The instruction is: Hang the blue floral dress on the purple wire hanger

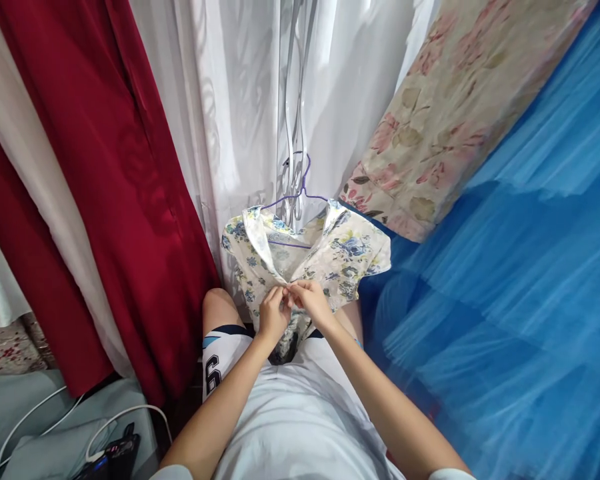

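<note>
A small floral shirt (340, 253), cream with blue flowers, hangs on a purple hanger (303, 190) in front of a white curtain. My left hand (273, 313) and my right hand (310, 300) meet at the shirt's front, just below the collar. Both pinch the two front edges together with closed fingers. What sits between the fingertips is too small to make out. The shirt's lower part drops behind my hands, over my knees.
A red curtain (105, 167) hangs at the left, a white curtain (240, 100) in the middle. Blue netting (520, 280) and a floral pillow (455, 100) lie at the right. White cables (30, 417) and a dark device (115, 457) sit at the lower left.
</note>
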`<act>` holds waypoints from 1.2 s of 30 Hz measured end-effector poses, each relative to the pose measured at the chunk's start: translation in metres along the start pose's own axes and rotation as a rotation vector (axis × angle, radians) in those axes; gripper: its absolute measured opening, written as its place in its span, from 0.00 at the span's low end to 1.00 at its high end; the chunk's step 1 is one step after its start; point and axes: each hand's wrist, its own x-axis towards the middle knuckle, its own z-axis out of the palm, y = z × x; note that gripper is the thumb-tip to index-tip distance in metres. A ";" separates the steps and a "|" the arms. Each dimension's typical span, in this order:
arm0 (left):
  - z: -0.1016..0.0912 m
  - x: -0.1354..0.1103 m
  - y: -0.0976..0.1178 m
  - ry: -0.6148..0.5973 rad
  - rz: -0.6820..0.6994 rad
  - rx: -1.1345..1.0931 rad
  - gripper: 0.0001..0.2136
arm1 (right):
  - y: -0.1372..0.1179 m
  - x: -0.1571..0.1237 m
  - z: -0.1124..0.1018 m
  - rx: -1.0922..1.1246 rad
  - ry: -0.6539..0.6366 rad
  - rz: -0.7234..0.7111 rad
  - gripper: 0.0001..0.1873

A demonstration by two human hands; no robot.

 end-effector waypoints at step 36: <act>-0.092 0.174 0.092 -0.181 0.404 0.054 0.04 | -0.081 0.044 -0.009 -0.014 0.353 -0.364 0.15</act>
